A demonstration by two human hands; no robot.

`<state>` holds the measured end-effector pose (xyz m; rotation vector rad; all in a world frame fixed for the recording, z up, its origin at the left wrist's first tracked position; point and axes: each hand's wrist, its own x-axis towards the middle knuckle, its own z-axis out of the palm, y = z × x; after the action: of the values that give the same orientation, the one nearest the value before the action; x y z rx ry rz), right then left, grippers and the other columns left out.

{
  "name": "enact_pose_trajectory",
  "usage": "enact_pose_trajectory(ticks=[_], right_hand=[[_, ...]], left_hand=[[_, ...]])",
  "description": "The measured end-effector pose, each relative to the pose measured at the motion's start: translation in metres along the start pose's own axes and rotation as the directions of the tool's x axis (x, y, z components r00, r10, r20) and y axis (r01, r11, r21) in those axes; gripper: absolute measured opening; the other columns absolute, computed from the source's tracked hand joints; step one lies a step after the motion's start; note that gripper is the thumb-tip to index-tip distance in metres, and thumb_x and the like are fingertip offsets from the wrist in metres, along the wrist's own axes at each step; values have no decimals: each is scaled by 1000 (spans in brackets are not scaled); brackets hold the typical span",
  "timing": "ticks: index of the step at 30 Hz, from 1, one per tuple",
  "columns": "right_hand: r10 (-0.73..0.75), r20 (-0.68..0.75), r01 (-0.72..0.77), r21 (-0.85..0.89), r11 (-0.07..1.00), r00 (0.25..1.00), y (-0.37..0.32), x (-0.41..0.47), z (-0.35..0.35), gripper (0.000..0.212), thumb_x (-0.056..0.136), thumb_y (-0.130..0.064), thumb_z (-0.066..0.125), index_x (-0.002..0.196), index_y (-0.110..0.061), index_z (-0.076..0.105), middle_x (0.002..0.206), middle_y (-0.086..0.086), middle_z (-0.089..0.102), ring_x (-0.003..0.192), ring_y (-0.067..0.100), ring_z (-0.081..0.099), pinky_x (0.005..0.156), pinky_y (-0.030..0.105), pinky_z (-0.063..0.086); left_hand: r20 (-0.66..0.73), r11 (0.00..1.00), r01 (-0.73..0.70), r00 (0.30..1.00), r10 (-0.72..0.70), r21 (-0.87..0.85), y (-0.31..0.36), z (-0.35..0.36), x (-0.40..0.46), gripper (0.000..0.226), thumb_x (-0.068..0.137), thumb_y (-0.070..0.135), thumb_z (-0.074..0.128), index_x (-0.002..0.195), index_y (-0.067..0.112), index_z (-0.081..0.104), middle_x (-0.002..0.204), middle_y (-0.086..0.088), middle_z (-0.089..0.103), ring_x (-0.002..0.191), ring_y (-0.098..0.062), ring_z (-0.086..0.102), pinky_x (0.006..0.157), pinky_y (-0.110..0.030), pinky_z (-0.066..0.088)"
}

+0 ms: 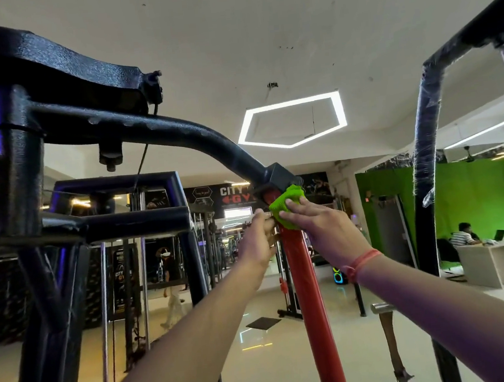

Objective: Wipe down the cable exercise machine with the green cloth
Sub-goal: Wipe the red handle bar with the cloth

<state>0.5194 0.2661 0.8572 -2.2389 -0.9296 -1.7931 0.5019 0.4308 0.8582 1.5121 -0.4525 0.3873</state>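
The cable machine has a black frame (177, 130) that curves from upper left down to a joint at the centre. A red upright post (308, 293) runs down from that joint. My right hand (318, 224) presses a bright green cloth (287, 202) against the top of the red post, just below the black joint. My left hand (258, 236) is raised at the left side of the post at the same height, fingers curled against it and touching the cloth's edge. A red band sits on my right wrist.
More black frame tubes (118, 225) stand at left, and a plastic-wrapped black upright (427, 174) at right. A chrome handle (382, 307) hangs low right. A person sits at a desk (491, 260) by the green wall. Glossy floor lies beyond.
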Motion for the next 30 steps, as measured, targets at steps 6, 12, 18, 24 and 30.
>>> enact_pose_trajectory(ticks=[6, 12, 18, 24, 30], right_hand=[[-9, 286, 57, -160, 985, 958, -11, -16, -8, 57, 102, -13, 43, 156, -29, 36, 165, -2, 28, 151, 25, 31, 118, 42, 38], [-180, 187, 237, -356, 904, 966, -10, 5, 0, 50, 92, -16, 58, 142, -19, 57, 157, 3, 44, 119, 30, 56, 90, 42, 57], [-303, 218, 365, -361, 858, 928, -8, -10, 8, 48, 90, -23, 62, 138, -19, 62, 145, -1, 58, 115, 25, 55, 85, 37, 58], [-142, 144, 173, -232, 957, 979, -1, -20, 25, 59, 93, -23, 68, 148, -28, 50, 156, -11, 44, 116, 25, 47, 86, 37, 59], [-50, 77, 54, -54, 997, 996, 12, -26, 23, 46, 96, -25, 54, 141, -33, 59, 151, -13, 50, 104, 23, 50, 89, 39, 54]], left_hand=[[37, 988, 96, 995, -92, -120, -12, -2, -7, 74, 106, 56, 18, 150, -1, 36, 157, -18, 38, 145, -29, 38, 120, -42, 28], [26, 967, 153, 988, -151, -201, -26, 1, -5, 73, 106, 55, 17, 142, 1, 50, 146, -17, 53, 136, -29, 49, 109, -36, 35], [43, 958, 191, 982, -186, -215, -38, -2, -8, 74, 106, 55, 15, 143, 0, 48, 147, -19, 52, 137, -31, 48, 111, -39, 34], [51, 951, 216, 976, -210, -223, -43, 0, -14, 75, 106, 54, 14, 143, -1, 48, 148, -19, 51, 138, -30, 47, 112, -39, 33], [24, 951, 207, 978, -207, -229, -53, 2, -17, 73, 106, 55, 16, 137, 2, 56, 142, -17, 57, 109, -22, 60, 99, -37, 39]])
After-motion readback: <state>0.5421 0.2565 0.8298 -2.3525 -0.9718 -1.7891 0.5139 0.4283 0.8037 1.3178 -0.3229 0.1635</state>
